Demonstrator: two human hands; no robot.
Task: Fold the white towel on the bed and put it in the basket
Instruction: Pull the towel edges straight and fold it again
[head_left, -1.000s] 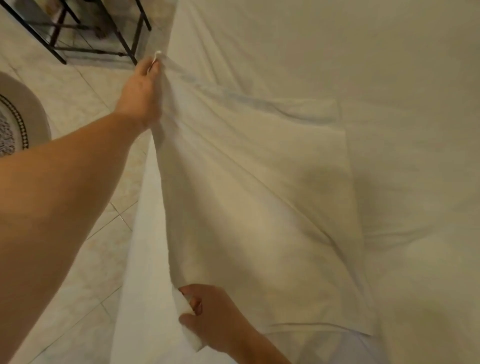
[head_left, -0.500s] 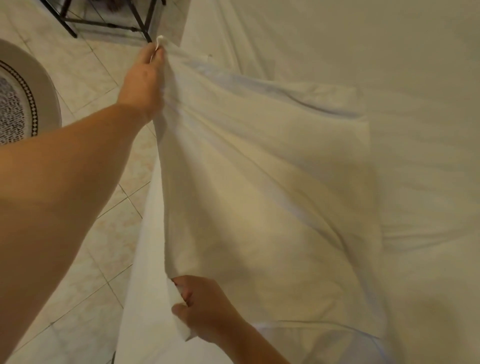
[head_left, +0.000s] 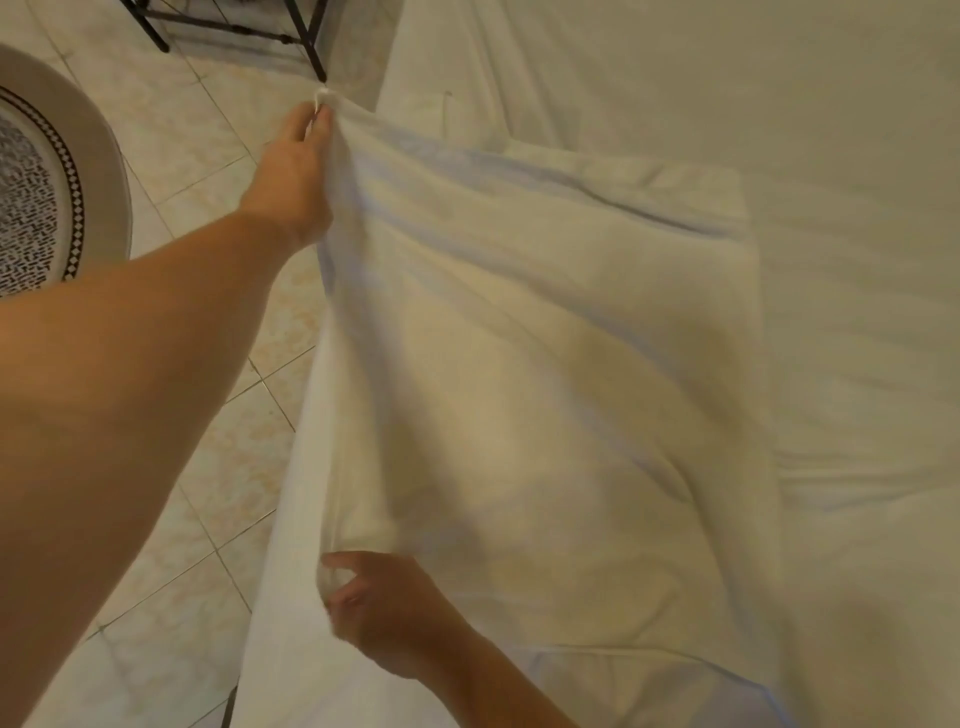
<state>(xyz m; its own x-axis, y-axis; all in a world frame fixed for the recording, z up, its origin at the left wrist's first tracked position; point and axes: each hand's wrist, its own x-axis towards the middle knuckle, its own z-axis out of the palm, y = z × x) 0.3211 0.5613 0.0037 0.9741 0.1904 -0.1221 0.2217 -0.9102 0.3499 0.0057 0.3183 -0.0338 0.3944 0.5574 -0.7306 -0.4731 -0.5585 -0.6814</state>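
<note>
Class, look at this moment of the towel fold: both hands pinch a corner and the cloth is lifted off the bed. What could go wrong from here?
1. The left hand holds the white towel by a small pinch at its corner; it could slip and spoil the fold.
2. The held edge hangs past the bed over the tiled floor, so a dropped corner may land there.
3. The right hand bunches its corner, so the edges may meet unevenly.

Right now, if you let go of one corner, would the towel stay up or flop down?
Probably flop: the white towel sags and wrinkles between the left hand and right hand. It likely weighs little, since fingertip pinches hold it. It drapes over the bed.
</note>
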